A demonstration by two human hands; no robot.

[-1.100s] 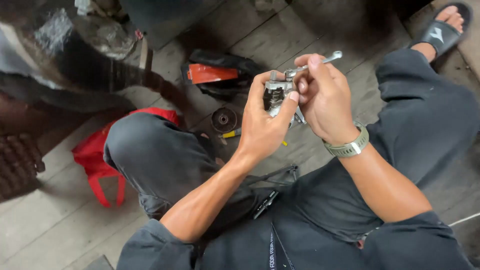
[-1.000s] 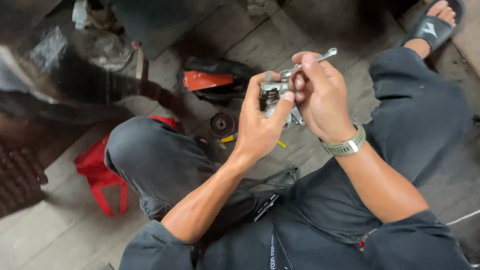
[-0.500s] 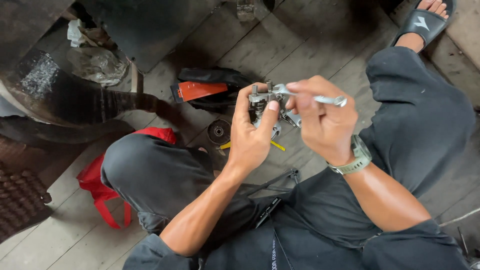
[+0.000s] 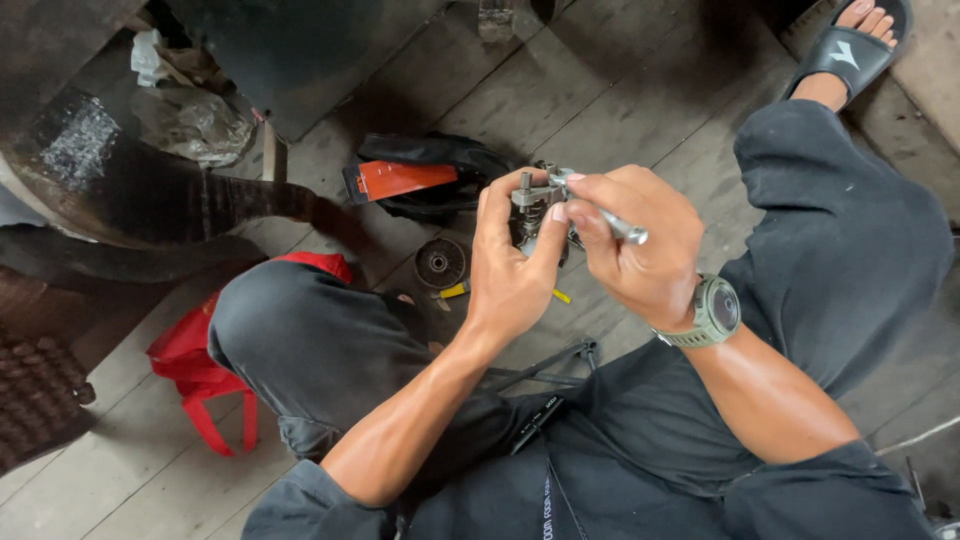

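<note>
My left hand (image 4: 510, 270) grips a small grey metal engine part (image 4: 535, 200), held up above my lap with the thumb pressed on its side. My right hand (image 4: 640, 250), with a grey-green watch on the wrist, is closed on a thin silver metal tool (image 4: 622, 226) whose tip meets the top of the part. Most of the part is hidden behind my fingers. I sit on a wooden plank floor (image 4: 600, 90) with my knees bent, in dark trousers.
An orange and black tool pouch (image 4: 410, 180) lies just beyond my hands. A round black disc (image 4: 440, 263) and a yellow-handled tool (image 4: 455, 290) lie on the boards. A red bag (image 4: 195, 365) sits under my left knee, and a dark exhaust pipe (image 4: 160, 210) is at left.
My right hand has turned over the part, and the silver tool now points right and down instead of up and right. Both hands sit slightly lower in view.
</note>
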